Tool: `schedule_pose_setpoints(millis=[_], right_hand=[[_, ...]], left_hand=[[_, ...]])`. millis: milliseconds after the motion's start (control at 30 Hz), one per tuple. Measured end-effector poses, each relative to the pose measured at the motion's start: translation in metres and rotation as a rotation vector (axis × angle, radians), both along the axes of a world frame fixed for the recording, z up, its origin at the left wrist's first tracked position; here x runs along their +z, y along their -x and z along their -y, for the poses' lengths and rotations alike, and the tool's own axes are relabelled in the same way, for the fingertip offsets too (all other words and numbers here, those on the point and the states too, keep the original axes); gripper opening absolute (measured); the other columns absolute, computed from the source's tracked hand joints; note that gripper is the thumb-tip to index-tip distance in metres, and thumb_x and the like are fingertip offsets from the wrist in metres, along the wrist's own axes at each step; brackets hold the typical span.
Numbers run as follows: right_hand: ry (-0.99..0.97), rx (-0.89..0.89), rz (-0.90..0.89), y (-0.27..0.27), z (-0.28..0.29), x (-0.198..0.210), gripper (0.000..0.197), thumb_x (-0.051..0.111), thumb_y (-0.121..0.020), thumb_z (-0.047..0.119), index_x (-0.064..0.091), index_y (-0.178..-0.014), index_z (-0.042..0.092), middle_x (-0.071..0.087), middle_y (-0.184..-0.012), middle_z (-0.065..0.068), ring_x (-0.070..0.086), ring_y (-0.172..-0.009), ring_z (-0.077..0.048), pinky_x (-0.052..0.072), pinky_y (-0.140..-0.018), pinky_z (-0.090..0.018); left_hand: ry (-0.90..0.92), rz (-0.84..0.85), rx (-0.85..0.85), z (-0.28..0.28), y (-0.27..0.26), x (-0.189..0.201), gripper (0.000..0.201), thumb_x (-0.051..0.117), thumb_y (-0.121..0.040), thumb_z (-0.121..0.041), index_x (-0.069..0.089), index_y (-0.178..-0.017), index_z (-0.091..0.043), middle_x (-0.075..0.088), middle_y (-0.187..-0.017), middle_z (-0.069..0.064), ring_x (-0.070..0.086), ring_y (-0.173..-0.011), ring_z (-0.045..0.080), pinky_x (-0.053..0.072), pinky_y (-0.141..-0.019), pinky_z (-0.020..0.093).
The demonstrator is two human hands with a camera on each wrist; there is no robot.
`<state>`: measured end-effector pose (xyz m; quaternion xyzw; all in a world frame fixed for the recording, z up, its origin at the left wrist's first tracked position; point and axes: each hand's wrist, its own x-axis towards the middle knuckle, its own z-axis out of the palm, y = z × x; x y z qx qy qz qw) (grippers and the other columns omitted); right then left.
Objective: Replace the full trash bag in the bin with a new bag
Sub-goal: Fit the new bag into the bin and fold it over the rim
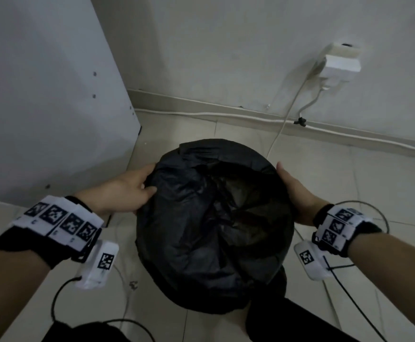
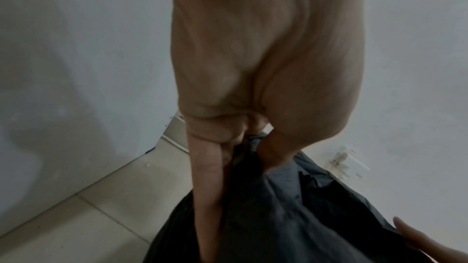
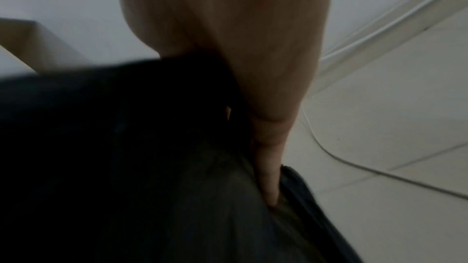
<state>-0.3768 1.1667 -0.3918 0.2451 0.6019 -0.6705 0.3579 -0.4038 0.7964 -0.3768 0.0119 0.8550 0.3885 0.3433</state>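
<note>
The left hand [image 1: 125, 191] is pinching the black trash bag [image 1: 213, 218] at its rim, thumb on the inner side and fingers [image 2: 210, 177] lying straight down the outer side with the plastic caught between them, as the left wrist view is showing. The right hand [image 1: 294, 191] is pressing against the opposite side of the rim with its fingers extended; the right wrist view is showing one finger [image 3: 268, 175] tucking into a fold of the plastic, though blur is making it hard to tell whether that hand is truly gripping. Between the two hands the bag is sitting stretched over the round bin [image 1: 281, 280], its glossy, crumpled film sagging inward toward a dark centre, and the folded-over edge is draping down the bin's outside. The bin is standing on the pale tiled floor [image 1: 349, 183], directly in front of the person. Beyond the left hand a white cabinet panel [image 1: 41, 95] is rising from the floor. Beyond the right hand a white wall socket with a plug [image 1: 339, 62] is showing, and a white cable [image 1: 290, 112] is running down from it to the floor.
</note>
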Motion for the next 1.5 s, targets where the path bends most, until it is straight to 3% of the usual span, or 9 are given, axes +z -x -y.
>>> schedule_pose_setpoints(millis=[167, 267, 433, 567, 700, 833, 1033, 1300, 1500], right_hand=[[-0.317, 0.121, -0.049, 0.007, -0.005, 0.009, 0.093, 0.019, -0.073, 0.095, 0.063, -0.126, 0.033, 0.067, -0.128, 0.002, 0.063, -0.117, -0.023, 0.048, -0.104, -0.046], [-0.579, 0.155, -0.299, 0.026, -0.016, 0.030, 0.098, 0.033, -0.067, 0.097, 0.055, -0.135, 0.029, 0.061, -0.135, -0.001, 0.063, -0.113, -0.023, 0.053, -0.097, -0.049], [-0.130, 0.033, -0.061, 0.029, 0.000, 0.022, 0.077, 0.017, -0.093, 0.076, 0.062, -0.126, 0.023, 0.070, -0.123, -0.004, 0.065, -0.111, -0.022, 0.049, -0.090, -0.038], [-0.289, 0.063, -0.027, 0.023, 0.001, 0.020, 0.082, 0.014, -0.088, 0.081, 0.063, -0.124, 0.025, 0.070, -0.113, 0.000, 0.065, -0.102, -0.021, 0.050, -0.088, -0.038], [-0.927, 0.314, -0.572, 0.040, -0.006, 0.070, 0.066, 0.045, -0.090, 0.069, 0.057, -0.133, 0.020, 0.065, -0.123, -0.001, 0.063, -0.109, -0.020, 0.049, -0.095, -0.035], [-0.832, 0.444, -0.909, 0.043, 0.051, 0.124, 0.029, 0.060, -0.093, 0.049, 0.068, -0.113, 0.030, 0.071, -0.098, 0.011, 0.068, -0.086, -0.006, 0.052, -0.080, -0.024], [-0.790, 1.245, -0.394, 0.032, 0.116, -0.006, 0.065, 0.063, -0.087, 0.061, 0.051, -0.143, 0.031, 0.053, -0.145, 0.003, 0.050, -0.133, -0.022, 0.039, -0.112, -0.033], [-0.813, 1.036, -0.055, 0.008, 0.096, -0.124, 0.128, 0.054, -0.067, 0.090, -0.028, -0.151, 0.038, -0.019, -0.167, 0.000, -0.002, -0.155, -0.029, 0.010, -0.125, -0.042], [-0.913, 1.175, -0.144, 0.036, 0.111, -0.099, 0.091, 0.055, -0.086, 0.070, 0.031, -0.155, 0.016, 0.042, -0.153, -0.009, 0.046, -0.133, -0.029, 0.039, -0.108, -0.034]], left_hand=[[-0.051, 0.084, 0.325, 0.000, 0.003, 0.001, 0.065, 0.059, -0.097, -0.025, 0.027, -0.154, -0.025, 0.043, -0.141, 0.003, 0.055, -0.114, 0.025, 0.052, -0.072, 0.032], [0.084, 0.172, 0.117, 0.006, -0.003, 0.003, 0.053, 0.060, -0.097, -0.028, 0.038, -0.145, -0.024, 0.057, -0.127, 0.008, 0.069, -0.095, 0.032, 0.058, -0.064, 0.039], [-0.082, 0.071, 0.207, -0.001, -0.012, 0.003, 0.034, 0.056, -0.099, -0.023, 0.045, -0.130, -0.026, 0.060, -0.126, 0.008, 0.065, -0.104, 0.033, 0.060, -0.078, 0.056], [-0.157, 0.131, 0.354, 0.000, -0.015, 0.002, 0.040, 0.065, -0.094, -0.024, 0.048, -0.130, -0.023, 0.059, -0.113, -0.003, 0.062, -0.096, 0.016, 0.060, -0.081, 0.046], [-0.074, 0.097, 0.231, -0.004, -0.021, 0.002, 0.044, 0.065, -0.093, -0.022, 0.042, -0.130, -0.025, 0.056, -0.114, 0.000, 0.067, -0.095, 0.029, 0.062, -0.069, 0.051], [-0.019, -0.051, 0.158, -0.021, -0.018, 0.009, 0.032, 0.061, -0.091, -0.028, 0.045, -0.118, -0.025, 0.061, -0.119, 0.008, 0.066, -0.099, 0.029, 0.060, -0.079, 0.050], [0.076, -0.186, -0.088, -0.045, -0.017, 0.021, 0.031, 0.057, -0.093, -0.023, 0.046, -0.122, -0.018, 0.065, -0.107, 0.006, 0.063, -0.097, 0.024, 0.055, -0.087, 0.047], [0.050, -0.268, -0.240, -0.056, -0.029, 0.035, 0.024, 0.053, -0.095, -0.020, 0.045, -0.118, -0.021, 0.064, -0.089, 0.000, 0.062, -0.076, 0.014, 0.055, -0.069, 0.037], [0.088, -0.277, -0.250, -0.060, -0.023, 0.037, 0.025, 0.053, -0.095, -0.019, 0.044, -0.119, -0.021, 0.066, -0.091, 0.005, 0.063, -0.077, 0.019, 0.055, -0.070, 0.043]])
